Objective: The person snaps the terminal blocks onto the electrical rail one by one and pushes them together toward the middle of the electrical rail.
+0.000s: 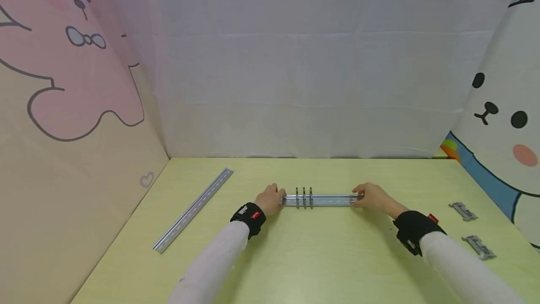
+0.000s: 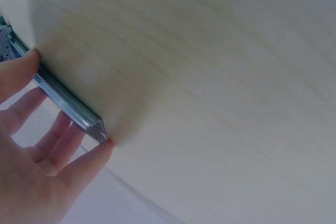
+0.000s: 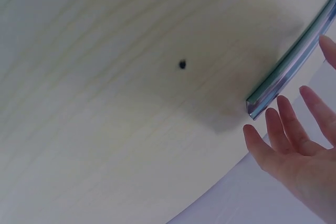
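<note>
A short slotted metal mounting rail lies across the middle of the table, with three thin dark upright pieces on its left half. At its left end, my left hand grips the rail between thumb and fingers. In the left wrist view the little finger touches the end corner. My right hand is around the right end with its fingers spread. The right wrist view shows its fingertips beside the rail edge, and the index finger apart from it.
A longer slotted rail lies slanted on the left of the table. Two small grey packet-like items rest near the right edge. A white curtain closes off the back, and printed cloths hang at both sides.
</note>
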The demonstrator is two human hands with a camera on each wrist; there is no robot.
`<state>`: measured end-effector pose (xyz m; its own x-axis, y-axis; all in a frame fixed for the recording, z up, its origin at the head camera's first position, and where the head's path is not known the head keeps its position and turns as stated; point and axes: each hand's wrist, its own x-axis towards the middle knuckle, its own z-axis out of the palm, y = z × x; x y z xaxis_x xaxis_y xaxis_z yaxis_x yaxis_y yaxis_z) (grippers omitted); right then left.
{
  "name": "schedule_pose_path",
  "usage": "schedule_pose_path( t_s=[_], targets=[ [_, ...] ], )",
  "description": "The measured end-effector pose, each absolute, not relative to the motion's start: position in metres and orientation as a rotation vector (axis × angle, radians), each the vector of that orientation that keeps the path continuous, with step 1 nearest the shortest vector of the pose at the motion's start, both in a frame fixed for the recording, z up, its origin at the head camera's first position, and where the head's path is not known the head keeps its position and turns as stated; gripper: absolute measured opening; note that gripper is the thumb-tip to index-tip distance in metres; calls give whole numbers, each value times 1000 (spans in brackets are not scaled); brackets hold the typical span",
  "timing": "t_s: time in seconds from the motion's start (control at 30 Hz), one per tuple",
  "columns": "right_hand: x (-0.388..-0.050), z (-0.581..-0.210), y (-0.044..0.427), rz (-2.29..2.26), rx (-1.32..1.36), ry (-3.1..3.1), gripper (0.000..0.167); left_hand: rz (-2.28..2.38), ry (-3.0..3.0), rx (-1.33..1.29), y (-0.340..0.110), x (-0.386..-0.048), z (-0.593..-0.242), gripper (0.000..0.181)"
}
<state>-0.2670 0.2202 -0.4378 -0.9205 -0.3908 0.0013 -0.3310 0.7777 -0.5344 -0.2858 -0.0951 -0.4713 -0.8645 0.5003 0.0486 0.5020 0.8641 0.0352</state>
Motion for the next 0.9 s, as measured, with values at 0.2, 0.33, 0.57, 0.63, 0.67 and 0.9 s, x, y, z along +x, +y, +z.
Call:
schedule_pose_path(
  t_s=[0.2, 0.33, 0.57, 0.63, 0.67, 0.9],
  targets=[
    [-269, -446, 219, -802, -575, 2873, 42, -85, -3025, -796, -95, -284, -468, 27],
    [-271, -448, 218, -763, -604, 2904, 41, -89, -3033, -789, -94, -282, -465, 27],
    [-271, -446, 216, -772, -594, 2897, 34, -129, -3085, -736, -92, -281, -460, 27],
    [-271, -445, 216, -769, -593, 2882, 33, -152, -3101, -721, -92, -283, -461, 28],
    [-271, -444, 216, -772, -588, 2874, 33, -167, -3111, -713, -92, -284, -461, 28],
    [-271, -438, 216, -735, -583, 2855, 33, -297, -3168, -655, -85, -289, -452, 29]
  ],
)
